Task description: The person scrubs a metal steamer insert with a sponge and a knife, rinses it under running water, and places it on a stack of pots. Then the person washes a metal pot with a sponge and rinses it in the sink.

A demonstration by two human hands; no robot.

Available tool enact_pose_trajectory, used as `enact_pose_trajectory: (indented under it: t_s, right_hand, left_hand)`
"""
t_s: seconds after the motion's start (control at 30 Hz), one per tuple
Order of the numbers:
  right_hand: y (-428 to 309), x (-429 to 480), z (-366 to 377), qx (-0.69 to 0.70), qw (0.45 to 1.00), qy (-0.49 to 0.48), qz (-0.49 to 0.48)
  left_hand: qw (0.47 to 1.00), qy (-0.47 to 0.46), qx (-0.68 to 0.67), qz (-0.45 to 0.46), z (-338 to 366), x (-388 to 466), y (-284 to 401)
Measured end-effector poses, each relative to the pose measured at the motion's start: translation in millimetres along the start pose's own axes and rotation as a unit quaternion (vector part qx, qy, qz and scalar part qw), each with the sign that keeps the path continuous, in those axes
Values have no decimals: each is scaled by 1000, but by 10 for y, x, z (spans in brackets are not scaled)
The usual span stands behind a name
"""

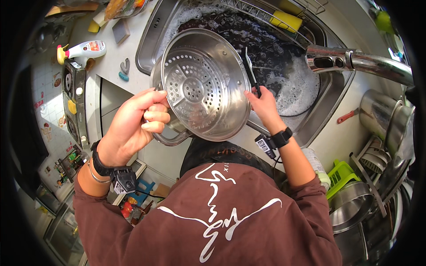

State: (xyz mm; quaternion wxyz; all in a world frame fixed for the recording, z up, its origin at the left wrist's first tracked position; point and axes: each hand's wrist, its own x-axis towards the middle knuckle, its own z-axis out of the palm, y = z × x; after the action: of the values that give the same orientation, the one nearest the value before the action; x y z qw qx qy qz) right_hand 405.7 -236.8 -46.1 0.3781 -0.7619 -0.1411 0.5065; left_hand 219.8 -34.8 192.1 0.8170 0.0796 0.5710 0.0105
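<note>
A stainless-steel steamer pot [233, 96] with a perforated base is tilted over the sink's front edge, its inside facing up towards me. My left hand [143, 116] is closed around the looped metal handle [173, 138] at its left side. On the opposite side, my right hand [263, 104] grips the rim, with the thumb on top. A slim black handle-like piece [251, 71] rises by the right fingers; whether it belongs to the pot cannot be told. Behind lies the steel sink [306, 133], filled with dark, foamy water [276, 63].
A chrome faucet [362, 61] reaches in from the right. A wire rack [253, 11] with a yellow sponge [286, 21] spans the back. A red-handled knife [346, 116] lies near steel pots [376, 109]. Left are a spray bottle [86, 50] and a gas stove [75, 99].
</note>
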Motion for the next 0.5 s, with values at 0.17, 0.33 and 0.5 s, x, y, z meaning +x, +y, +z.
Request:
enact_pose_trajectory:
  t_s: [0.17, 0.33, 0.5]
  right_hand:
    - [8, 22, 188, 133, 990, -35, -21]
    - [-244, 190, 238, 236, 969, -71, -7]
    - [-553, 389, 261, 198, 975, -97, 0]
  left_hand:
    - [991, 13, 108, 78, 172, -192, -61]
    - [974, 3, 178, 138, 291, -325, -140]
    - [954, 7, 232, 188, 383, -416, -219]
